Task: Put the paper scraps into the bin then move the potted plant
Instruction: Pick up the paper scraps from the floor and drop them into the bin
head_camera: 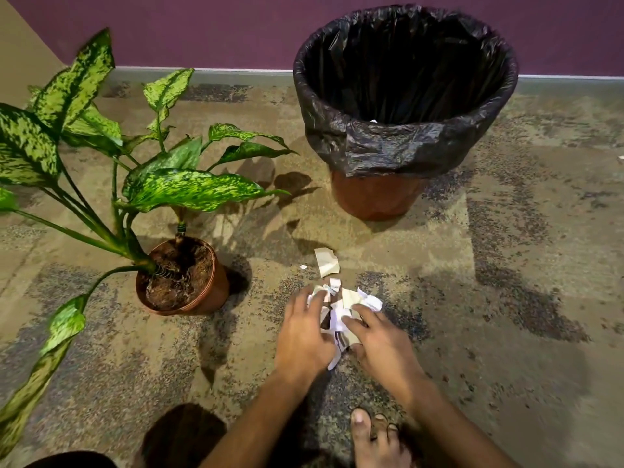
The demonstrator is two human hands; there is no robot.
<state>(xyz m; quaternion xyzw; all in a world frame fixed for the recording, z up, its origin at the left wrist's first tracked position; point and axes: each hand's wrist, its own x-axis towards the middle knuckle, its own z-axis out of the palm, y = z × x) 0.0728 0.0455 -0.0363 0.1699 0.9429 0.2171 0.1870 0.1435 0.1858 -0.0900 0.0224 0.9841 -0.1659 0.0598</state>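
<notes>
A heap of white and beige paper scraps (341, 307) lies on the patterned floor in front of me. My left hand (304, 336) presses against the heap's left side and my right hand (378, 342) against its right side, fingers spread and bent over the pieces. One larger beige scrap (326, 261) lies apart, just beyond the heap, with a tiny white bit (303, 267) beside it. The bin (378, 197) is brown, lined with a black bag (398, 150), and stands at the back right. The potted plant (184, 278), with speckled green leaves, stands to the left.
A purple wall (236, 28) runs along the back, behind the bin and plant. My bare foot (374, 437) rests on the floor just behind my right hand. A long leaf (44, 359) droops toward the lower left. A small white fleck (620, 158) lies at the far right.
</notes>
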